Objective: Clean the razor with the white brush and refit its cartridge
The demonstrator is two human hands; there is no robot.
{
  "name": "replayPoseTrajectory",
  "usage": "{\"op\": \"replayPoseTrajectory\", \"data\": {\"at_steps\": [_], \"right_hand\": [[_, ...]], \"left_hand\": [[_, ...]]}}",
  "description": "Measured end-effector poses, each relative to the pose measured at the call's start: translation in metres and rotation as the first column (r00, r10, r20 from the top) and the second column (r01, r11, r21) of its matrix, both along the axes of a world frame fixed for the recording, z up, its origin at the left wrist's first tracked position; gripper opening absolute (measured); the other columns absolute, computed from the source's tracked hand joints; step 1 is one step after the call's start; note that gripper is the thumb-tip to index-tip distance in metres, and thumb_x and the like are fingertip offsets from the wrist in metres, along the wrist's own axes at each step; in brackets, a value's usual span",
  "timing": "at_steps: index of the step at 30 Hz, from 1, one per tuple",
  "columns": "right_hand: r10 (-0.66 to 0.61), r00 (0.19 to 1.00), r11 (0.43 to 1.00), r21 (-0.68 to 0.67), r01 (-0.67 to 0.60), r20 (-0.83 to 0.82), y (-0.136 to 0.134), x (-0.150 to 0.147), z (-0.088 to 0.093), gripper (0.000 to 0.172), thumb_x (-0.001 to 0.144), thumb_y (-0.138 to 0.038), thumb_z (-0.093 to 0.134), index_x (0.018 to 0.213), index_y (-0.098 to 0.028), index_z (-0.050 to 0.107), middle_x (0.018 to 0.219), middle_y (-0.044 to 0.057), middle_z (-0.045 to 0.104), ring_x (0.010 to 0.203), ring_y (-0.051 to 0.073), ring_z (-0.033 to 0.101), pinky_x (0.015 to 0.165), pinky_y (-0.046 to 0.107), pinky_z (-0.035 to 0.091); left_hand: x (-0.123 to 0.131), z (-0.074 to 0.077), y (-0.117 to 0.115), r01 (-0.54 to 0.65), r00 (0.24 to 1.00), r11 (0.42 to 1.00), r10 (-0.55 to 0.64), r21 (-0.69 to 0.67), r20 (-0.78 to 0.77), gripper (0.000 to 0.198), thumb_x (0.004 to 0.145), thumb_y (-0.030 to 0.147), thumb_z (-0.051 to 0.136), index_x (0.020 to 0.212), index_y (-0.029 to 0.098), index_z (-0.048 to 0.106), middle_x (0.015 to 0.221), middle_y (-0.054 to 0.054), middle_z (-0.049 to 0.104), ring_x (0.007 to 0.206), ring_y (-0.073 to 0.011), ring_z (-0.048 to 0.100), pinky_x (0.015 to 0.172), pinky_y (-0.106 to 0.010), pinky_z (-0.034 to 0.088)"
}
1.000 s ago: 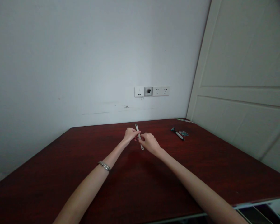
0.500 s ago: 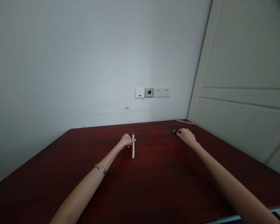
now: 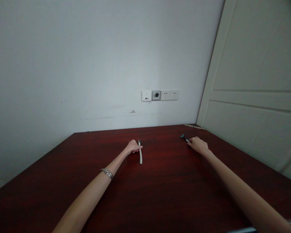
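Observation:
My left hand (image 3: 134, 147) pinches a white toothbrush (image 3: 141, 158) between thumb and fingers, above the dark red table. Its dark-bristled head points away from me, and the handle end with a small hole points toward me. Farther right, my right hand (image 3: 198, 144) is closed around the handle of a razor (image 3: 185, 139). The razor's teal and dark head sticks out to the left, past my fingertips. Part of the handle is hidden in my hand.
The dark red wooden table (image 3: 155, 191) meets a white wall (image 3: 87, 64) at the back. Sockets and switches (image 3: 169, 94) sit on that wall. A pale panelled door (image 3: 252, 77) stands along the right side. A thin strip (image 3: 194, 126) lies at the table's far right corner.
My right hand has drawn back along the razor, so more of its handle shows. The toothbrush has turned slightly in my left hand. The view has shifted a little.

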State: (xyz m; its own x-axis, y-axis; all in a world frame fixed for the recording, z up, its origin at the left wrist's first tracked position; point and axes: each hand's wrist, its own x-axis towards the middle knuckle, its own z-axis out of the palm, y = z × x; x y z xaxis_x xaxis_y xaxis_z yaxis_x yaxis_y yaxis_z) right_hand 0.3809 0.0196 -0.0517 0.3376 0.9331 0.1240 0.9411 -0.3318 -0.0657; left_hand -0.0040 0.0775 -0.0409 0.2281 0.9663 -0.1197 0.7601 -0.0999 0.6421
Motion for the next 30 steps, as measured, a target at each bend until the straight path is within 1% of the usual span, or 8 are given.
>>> {"op": "replayPoseTrajectory", "data": {"at_steps": [7,13,17,20,22,25,28,30], "right_hand": [[-0.004,1.0,1.0,-0.007,0.004,-0.03,0.002,0.0,-0.003,0.032,0.085,-0.036,0.045,0.102,-0.016,0.063,0.108,0.016,0.059,0.096,0.028,0.061,0.074,0.037,0.046],[0.007,0.999,1.0,-0.001,-0.007,-0.053,0.002,-0.002,-0.003,0.028,0.085,-0.031,0.045,0.098,-0.013,0.063,0.106,0.016,0.061,0.093,0.028,0.061,0.071,0.034,0.046],[0.012,0.998,1.0,0.026,-0.011,-0.057,0.002,-0.005,-0.004,0.028,0.084,-0.029,0.047,0.097,-0.012,0.064,0.105,0.017,0.062,0.091,0.027,0.062,0.07,0.032,0.046],[0.06,0.99,0.995,0.086,-0.05,-0.129,0.002,-0.01,-0.005,0.028,0.082,-0.029,0.049,0.093,-0.012,0.068,0.097,0.016,0.066,0.087,0.025,0.064,0.069,0.029,0.045],[0.138,0.964,0.982,0.162,-0.102,-0.229,0.004,-0.018,-0.003,0.028,0.081,-0.031,0.05,0.089,-0.013,0.071,0.089,0.013,0.069,0.086,0.024,0.064,0.069,0.026,0.044],[0.241,0.89,0.95,0.282,-0.135,-0.387,0.007,-0.041,0.003,0.031,0.08,-0.034,0.052,0.087,-0.012,0.073,0.079,0.007,0.071,0.081,0.022,0.065,0.064,0.023,0.044],[0.328,0.786,0.921,0.363,-0.143,-0.523,0.008,-0.077,0.013,0.037,0.079,-0.038,0.051,0.091,-0.01,0.072,0.071,0.004,0.07,0.067,0.02,0.064,0.056,0.023,0.043],[0.411,0.721,0.883,0.442,-0.161,-0.558,0.005,-0.105,0.02,0.038,0.078,-0.039,0.052,0.093,-0.01,0.072,0.072,0.005,0.07,0.065,0.019,0.063,0.056,0.024,0.044]], "left_hand": [[0.001,-0.001,0.003,0.006,1.0,1.0,-0.006,0.003,-0.025,0.038,0.068,0.035,0.066,0.042,0.012,0.053,0.038,-0.001,0.05,0.031,-0.0074,0.042,0.04,-0.022,0.035],[0.004,-0.002,0.006,-0.011,0.999,1.0,0.011,-0.004,-0.038,0.032,0.067,0.031,0.068,0.044,0.013,0.055,0.041,-0.001,0.052,0.033,-0.0082,0.043,0.041,-0.022,0.036],[0.005,-0.002,0.006,0.004,0.997,1.0,-0.002,0.024,-0.074,0.032,0.068,0.031,0.066,0.044,0.013,0.055,0.042,-0.001,0.053,0.032,-0.0082,0.043,0.042,-0.022,0.037],[0.004,0.002,0.003,0.014,0.995,0.999,-0.009,0.046,-0.101,0.033,0.069,0.032,0.065,0.044,0.013,0.055,0.042,-0.001,0.053,0.032,-0.0073,0.042,0.041,-0.021,0.036],[0.002,0.007,-0.001,0.017,0.996,0.999,-0.013,0.049,-0.092,0.033,0.069,0.034,0.064,0.045,0.013,0.056,0.042,-0.001,0.052,0.032,-0.0071,0.042,0.04,-0.021,0.035],[-0.003,0.013,-0.007,0.009,0.999,0.998,-0.007,0.063,-0.032,0.034,0.07,0.035,0.063,0.047,0.011,0.058,0.043,-0.001,0.053,0.032,-0.0066,0.041,0.039,-0.021,0.035],[-0.004,0.017,-0.01,0.01,0.996,0.993,-0.021,0.121,0.091,0.033,0.073,0.036,0.062,0.053,0.01,0.062,0.044,0.0,0.053,0.033,-0.0055,0.041,0.038,-0.019,0.034],[-0.001,0.019,-0.011,0.016,0.978,0.983,-0.053,0.182,0.203,0.032,0.075,0.037,0.061,0.06,0.009,0.065,0.046,0.0,0.054,0.034,-0.005,0.041,0.037,-0.018,0.033]]}}
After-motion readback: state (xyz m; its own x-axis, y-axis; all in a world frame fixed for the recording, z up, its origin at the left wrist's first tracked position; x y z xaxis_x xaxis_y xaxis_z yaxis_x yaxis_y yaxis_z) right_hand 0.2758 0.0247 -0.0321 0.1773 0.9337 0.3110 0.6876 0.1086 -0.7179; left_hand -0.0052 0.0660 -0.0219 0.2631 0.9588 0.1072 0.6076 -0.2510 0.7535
